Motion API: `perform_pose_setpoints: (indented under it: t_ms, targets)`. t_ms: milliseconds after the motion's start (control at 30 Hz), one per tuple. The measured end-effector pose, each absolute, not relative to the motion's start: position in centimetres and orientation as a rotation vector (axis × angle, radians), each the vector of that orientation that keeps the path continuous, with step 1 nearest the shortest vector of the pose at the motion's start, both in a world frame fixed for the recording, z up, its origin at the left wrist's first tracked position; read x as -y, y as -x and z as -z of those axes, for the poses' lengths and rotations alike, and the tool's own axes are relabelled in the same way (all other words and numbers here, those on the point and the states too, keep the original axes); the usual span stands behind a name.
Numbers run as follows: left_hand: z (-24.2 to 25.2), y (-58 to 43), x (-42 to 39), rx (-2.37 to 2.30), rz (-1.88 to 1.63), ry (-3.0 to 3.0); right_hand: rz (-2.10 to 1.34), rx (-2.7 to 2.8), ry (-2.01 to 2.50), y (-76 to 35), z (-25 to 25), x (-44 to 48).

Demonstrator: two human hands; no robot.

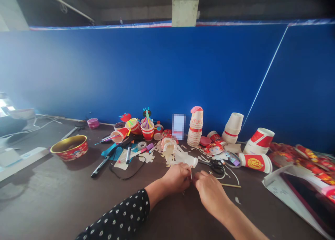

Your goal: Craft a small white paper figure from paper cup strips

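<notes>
The left hand (177, 178) and right hand (209, 193) meet above the dark bench (44, 205), each grip pressed together, pinching what seems a thin paper strip (191, 173). It looks light and flimsy, best held close to the fingertips.

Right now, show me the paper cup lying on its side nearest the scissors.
The red-banded paper cup with the gold emblem, just right of the black-handled scissors; other tipped cups lie farther off.
</notes>
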State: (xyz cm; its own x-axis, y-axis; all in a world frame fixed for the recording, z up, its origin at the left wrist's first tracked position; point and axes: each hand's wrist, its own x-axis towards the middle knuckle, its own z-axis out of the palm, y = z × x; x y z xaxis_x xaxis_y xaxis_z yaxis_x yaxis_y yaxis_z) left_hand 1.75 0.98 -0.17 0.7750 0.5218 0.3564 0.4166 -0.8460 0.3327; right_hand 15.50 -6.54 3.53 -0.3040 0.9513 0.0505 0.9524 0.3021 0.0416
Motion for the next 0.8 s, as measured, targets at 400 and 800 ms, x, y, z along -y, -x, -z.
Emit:
perform_pose_setpoints:
  t_ms: [400, 800]
  targets:
    - [0.4, -1.7, -1.2, -0.764, -0.668, -2.715, 0.174, 2.521, 1.826, -15.6, -3.3, 6.3]
    - [0.8, -1.8, -1.3, -0.799, -0.689, -2.735, 0.242, 2.533, 1.831, -15.4, -2.5, 6.2]
